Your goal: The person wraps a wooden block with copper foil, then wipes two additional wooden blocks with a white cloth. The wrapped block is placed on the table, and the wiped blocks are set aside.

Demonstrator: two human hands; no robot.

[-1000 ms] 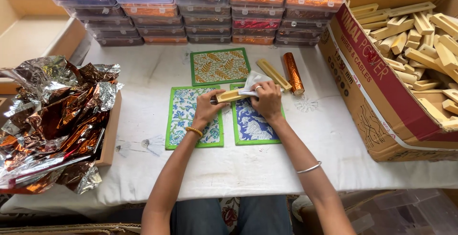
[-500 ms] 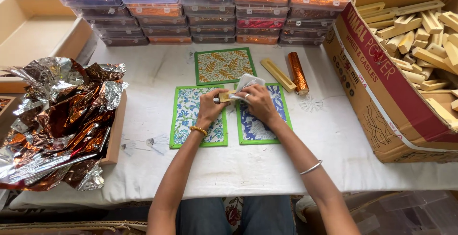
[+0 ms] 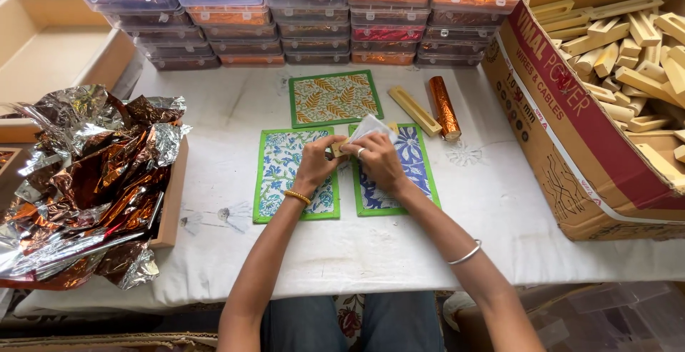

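While the white-covered table (image 3: 428,245) fills most of the view, the biggest thing on it is the cardboard box (image 3: 571,159) at three o'clock, heaped with pale wooden pieces (image 3: 628,45). At nine o'clock a crumpled mass of copper and silver foil (image 3: 85,180) spills over a shallow tray, with a beige tub (image 3: 50,45) at ten o'clock behind it. Along twelve o'clock runs a row of stacked clear plastic boxes (image 3: 307,9) with coloured contents. Three green-edged patterned mats lie near the centre: the leaf-print mat (image 3: 335,98) toward twelve, the left floral mat (image 3: 282,180) under the left wrist, and the blue floral mat (image 3: 417,173) under the right. At one o'clock from the hands lie a bare wooden bar (image 3: 414,111) and, just beside it, a copper-foil-wrapped bar (image 3: 444,107).

At the centre the left hand (image 3: 317,163) and right hand (image 3: 378,163) meet, fingers curled closed on one small wooden block (image 3: 338,148), held just above the gap between the two floral mats. The right hand also pinches a clear wrapper (image 3: 371,127) that sticks up toward twelve o'clock.
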